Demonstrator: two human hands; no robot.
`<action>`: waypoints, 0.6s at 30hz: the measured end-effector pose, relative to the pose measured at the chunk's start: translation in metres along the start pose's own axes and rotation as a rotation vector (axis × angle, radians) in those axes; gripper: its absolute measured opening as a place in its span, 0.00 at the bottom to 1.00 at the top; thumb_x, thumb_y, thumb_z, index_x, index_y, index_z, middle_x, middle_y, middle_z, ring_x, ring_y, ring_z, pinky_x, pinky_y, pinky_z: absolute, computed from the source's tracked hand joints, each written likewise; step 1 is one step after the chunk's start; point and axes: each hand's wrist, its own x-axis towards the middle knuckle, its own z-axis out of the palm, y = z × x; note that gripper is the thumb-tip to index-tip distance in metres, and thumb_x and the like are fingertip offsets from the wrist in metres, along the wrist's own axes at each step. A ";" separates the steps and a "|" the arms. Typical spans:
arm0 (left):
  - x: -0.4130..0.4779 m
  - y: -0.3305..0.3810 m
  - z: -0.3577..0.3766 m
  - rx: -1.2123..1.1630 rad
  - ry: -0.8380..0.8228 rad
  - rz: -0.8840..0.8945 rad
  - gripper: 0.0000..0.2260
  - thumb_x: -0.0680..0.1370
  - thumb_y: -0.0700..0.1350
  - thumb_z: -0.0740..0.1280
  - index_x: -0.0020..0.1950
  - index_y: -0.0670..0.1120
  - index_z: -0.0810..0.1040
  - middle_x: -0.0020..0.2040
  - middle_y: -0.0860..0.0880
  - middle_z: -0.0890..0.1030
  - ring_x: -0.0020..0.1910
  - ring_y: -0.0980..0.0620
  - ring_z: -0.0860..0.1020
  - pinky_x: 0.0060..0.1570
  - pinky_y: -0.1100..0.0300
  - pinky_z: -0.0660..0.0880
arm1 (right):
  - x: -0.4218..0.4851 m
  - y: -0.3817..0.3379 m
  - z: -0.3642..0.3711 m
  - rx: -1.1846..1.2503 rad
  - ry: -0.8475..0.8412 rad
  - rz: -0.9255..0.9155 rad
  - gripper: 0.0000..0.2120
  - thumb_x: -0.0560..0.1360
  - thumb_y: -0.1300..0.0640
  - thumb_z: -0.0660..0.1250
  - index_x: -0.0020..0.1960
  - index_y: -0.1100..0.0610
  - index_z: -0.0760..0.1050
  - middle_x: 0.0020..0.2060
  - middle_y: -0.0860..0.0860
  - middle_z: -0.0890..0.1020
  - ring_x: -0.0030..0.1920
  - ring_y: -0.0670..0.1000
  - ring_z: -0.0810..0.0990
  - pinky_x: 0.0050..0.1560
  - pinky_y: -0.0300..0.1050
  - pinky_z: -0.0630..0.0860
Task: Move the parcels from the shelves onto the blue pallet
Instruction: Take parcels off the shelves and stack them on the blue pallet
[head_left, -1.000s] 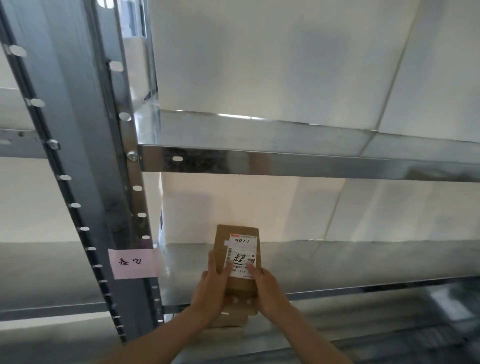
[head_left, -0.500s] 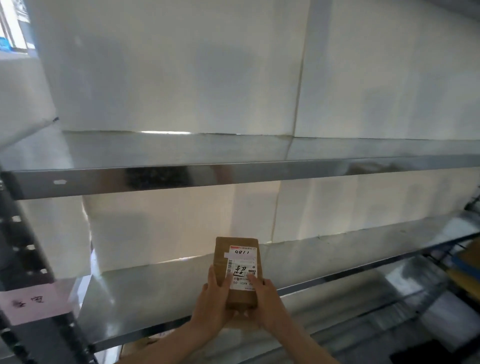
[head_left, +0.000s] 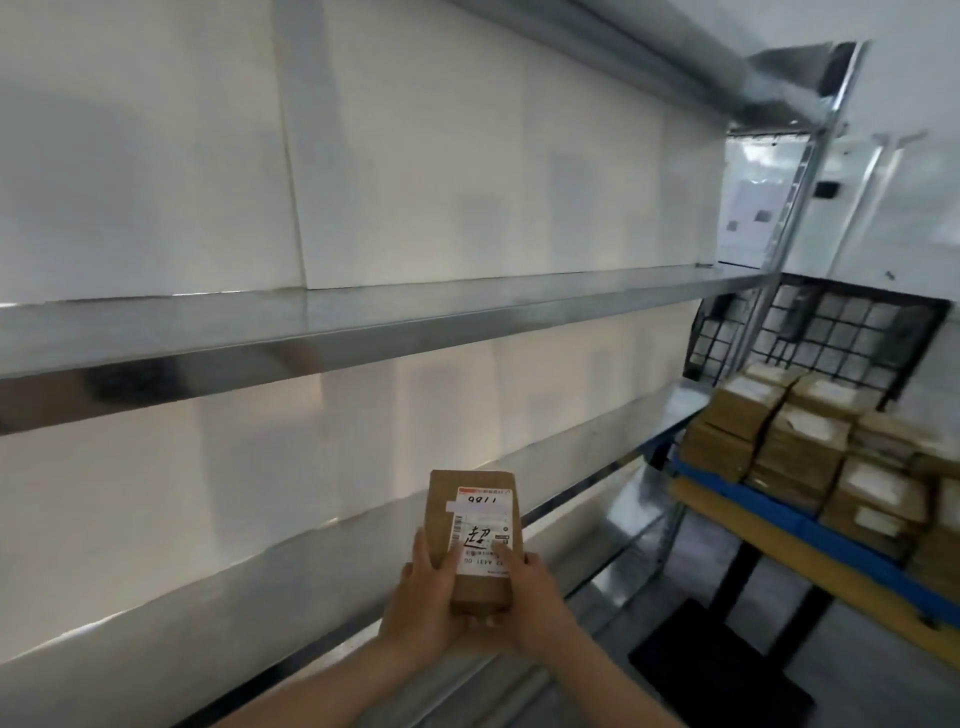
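A small brown cardboard parcel (head_left: 470, 525) with a white label is held in front of me, clear of the metal shelves (head_left: 363, 325). My left hand (head_left: 423, 597) grips its left side with the thumb on top. My right hand (head_left: 530, 597) grips its right side, thumb on the label. At the right, the blue pallet (head_left: 795, 514) carries several stacked brown parcels (head_left: 810, 447).
Bare metal shelf boards run across the view in front of white wall panels. A shelf upright (head_left: 779, 249) stands at the right end. A black wire grid (head_left: 831, 332) leans behind the pallet. A yellow bar (head_left: 753, 525) and a black stand (head_left: 727, 670) sit under the pallet.
My view has swung right: the left upright and pink tag are gone, and the blue pallet with its stacked parcels has come into sight. Both hands keep their hold on the parcel.
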 end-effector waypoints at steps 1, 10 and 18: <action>0.006 0.011 0.012 -0.048 -0.001 0.030 0.34 0.76 0.50 0.67 0.75 0.53 0.49 0.74 0.49 0.59 0.68 0.48 0.68 0.63 0.52 0.74 | -0.006 0.009 -0.011 0.037 0.040 0.026 0.28 0.74 0.53 0.66 0.70 0.55 0.59 0.62 0.54 0.71 0.59 0.53 0.74 0.51 0.41 0.78; 0.038 0.103 0.109 0.154 -0.188 0.297 0.43 0.71 0.59 0.69 0.77 0.51 0.47 0.76 0.45 0.46 0.71 0.47 0.63 0.69 0.55 0.67 | -0.044 0.103 -0.100 -0.174 0.097 0.242 0.41 0.71 0.54 0.68 0.75 0.50 0.46 0.71 0.56 0.55 0.71 0.54 0.61 0.70 0.40 0.61; 0.074 0.163 0.183 0.181 -0.393 0.419 0.43 0.71 0.60 0.68 0.77 0.52 0.45 0.76 0.42 0.37 0.75 0.44 0.54 0.72 0.56 0.59 | -0.065 0.167 -0.155 -0.100 0.210 0.460 0.41 0.71 0.53 0.68 0.75 0.49 0.46 0.68 0.55 0.59 0.67 0.53 0.66 0.65 0.38 0.63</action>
